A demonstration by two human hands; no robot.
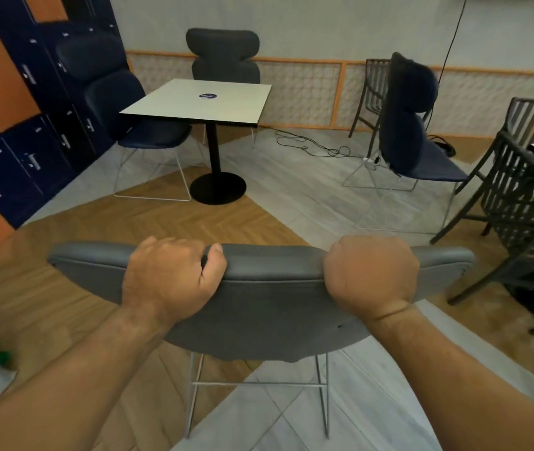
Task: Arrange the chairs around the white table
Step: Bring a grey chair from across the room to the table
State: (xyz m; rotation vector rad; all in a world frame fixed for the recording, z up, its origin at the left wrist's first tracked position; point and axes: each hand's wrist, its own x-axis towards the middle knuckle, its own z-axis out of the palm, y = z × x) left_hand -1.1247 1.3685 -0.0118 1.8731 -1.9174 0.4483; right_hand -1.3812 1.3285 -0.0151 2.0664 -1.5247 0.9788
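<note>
The left hand point(168, 275) grips the top edge of the grey chair point(259, 307). Its fingers curl over the far side of the backrest and its thumb lies along the top. The right hand point(371, 275) holds the same edge, closed like a fist, with its fingers hidden behind the knuckles. The chair's metal legs show below the wrists.

Well ahead of the fingers stands the white table point(200, 99). A blue chair point(129, 109) is tucked in at its left side, and a dark grey chair point(223, 56) is at its far side.

Ahead and to the right of the right hand, a second blue chair point(405, 138) stands apart from the table. The black slatted chairs point(519, 190) are further right.
</note>
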